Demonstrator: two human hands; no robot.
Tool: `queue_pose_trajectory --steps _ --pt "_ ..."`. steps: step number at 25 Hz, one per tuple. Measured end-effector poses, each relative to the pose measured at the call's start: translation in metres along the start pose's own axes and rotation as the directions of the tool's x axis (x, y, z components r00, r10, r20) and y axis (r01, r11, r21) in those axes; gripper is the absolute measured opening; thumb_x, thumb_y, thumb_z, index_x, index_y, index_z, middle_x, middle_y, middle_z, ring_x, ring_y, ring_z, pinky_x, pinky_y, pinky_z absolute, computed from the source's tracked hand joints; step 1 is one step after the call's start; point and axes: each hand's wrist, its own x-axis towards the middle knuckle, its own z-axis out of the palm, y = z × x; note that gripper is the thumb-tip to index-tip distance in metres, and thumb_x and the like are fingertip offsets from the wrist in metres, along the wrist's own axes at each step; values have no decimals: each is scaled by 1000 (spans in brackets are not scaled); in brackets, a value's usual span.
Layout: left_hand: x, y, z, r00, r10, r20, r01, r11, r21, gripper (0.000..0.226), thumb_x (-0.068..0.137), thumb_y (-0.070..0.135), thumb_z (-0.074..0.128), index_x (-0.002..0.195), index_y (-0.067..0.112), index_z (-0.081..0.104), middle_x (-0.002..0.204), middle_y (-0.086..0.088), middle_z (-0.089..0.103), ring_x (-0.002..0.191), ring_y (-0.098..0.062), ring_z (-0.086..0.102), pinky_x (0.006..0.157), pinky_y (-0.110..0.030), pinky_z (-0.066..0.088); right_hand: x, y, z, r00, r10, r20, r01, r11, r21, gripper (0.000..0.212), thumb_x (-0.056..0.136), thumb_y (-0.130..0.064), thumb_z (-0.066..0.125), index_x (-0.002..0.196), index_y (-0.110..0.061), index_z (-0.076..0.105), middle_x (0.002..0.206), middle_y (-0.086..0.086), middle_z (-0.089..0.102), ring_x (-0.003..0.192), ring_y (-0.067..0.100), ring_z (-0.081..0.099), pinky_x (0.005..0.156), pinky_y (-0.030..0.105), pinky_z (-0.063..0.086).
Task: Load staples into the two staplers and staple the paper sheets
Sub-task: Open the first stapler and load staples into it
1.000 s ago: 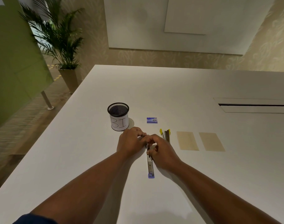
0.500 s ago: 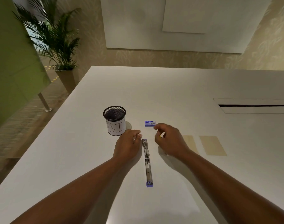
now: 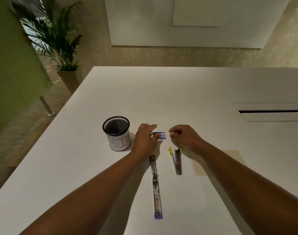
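A blue stapler [image 3: 156, 187] lies unfolded flat on the white table [image 3: 77, 158], its blue end toward me. To its right lies a yellow stapler [image 3: 176, 160], partly opened in a V. A small blue staple box [image 3: 160, 135] sits just beyond them. My left hand [image 3: 145, 139] touches the box's left end with thumb and forefinger. My right hand [image 3: 183, 135] hovers loosely curled just right of the box, apart from it. Tan paper sheets [image 3: 200, 167] lie under my right forearm, mostly hidden.
A black mesh cup with a white label [image 3: 117, 133] stands left of my left hand. A slot with a flap [image 3: 270, 111] is set in the table at the far right. A potted palm [image 3: 60, 48] stands on the floor beyond the table's left edge.
Both hands have left the blue stapler and moved forward to the staple box. My left hand now touches it. The yellow stapler has come back into sight.
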Motion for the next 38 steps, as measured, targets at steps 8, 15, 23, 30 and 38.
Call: queue_pose_trajectory --steps 8,15,23,30,38 --pt "14 -17 17 1000 15 27 -16 999 46 54 80 34 83 130 20 68 114 6 51 104 -10 53 84 -17 40 22 9 5 984 -122 133 129 990 -50 30 85 -8 80 112 -18 74 105 2 72 92 8 70 75 23 58" --pt "14 -18 17 992 112 58 -119 981 154 29 87 30 75 116 24 74 104 0 61 101 -18 55 84 -33 45 25 12 4 970 -198 145 227 946 -231 35 81 -27 85 114 -30 76 104 -12 76 102 16 68 95 47 55" --pt "11 -17 16 993 122 -6 -121 989 84 18 84 18 78 102 14 73 94 4 60 91 -15 54 78 -27 40 20 13 4 972 -206 114 228 944 -240 20 82 -28 80 101 -33 78 91 -12 76 91 15 69 87 44 57" --pt "9 -15 14 992 123 -5 -122 990 65 19 83 11 77 102 11 73 97 1 62 94 -19 56 84 -34 45 17 16 0 975 -184 123 193 979 -70 22 85 -15 79 104 -25 75 78 -7 67 70 5 60 67 21 50" --pt "9 -13 15 994 109 -16 -108 992 71 18 84 12 76 101 12 73 97 -1 63 93 -20 57 84 -35 45 22 21 -1 982 -141 127 121 982 147 22 83 -10 65 98 -21 75 69 0 58 66 18 51 68 39 45"
